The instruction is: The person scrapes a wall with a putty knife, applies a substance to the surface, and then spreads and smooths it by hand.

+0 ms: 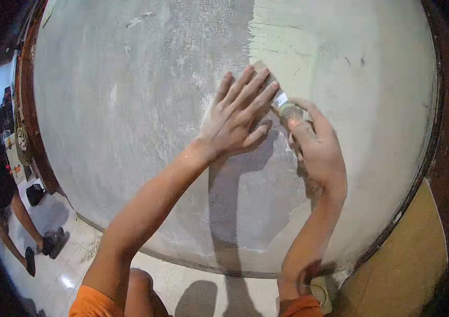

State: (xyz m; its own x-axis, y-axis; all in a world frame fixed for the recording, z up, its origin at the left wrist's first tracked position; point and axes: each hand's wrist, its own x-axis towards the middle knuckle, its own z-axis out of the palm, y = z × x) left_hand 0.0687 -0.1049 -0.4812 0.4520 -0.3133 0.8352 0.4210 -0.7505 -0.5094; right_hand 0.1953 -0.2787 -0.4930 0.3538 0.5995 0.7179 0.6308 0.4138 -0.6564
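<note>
Before me stands a large wall panel (129,105), smeared grey on its left and pale greenish white on its right. My right hand (319,148) is closed around the handle of a scraper (282,99), whose metal blade slants up and left against the surface. Spread flat, my left hand (240,108) lies over part of the blade, its fingers pointing upward. Those fingers hide much of the blade. A ragged edge between the grey and the pale coating (282,45) runs upward from the blade's tip.
A dark frame (429,132) borders the panel. Another person's legs and dark footwear (50,243) are at the lower left on the tiled floor (71,269), near a small black object (35,194). A brown board-like surface (404,253) is at the lower right.
</note>
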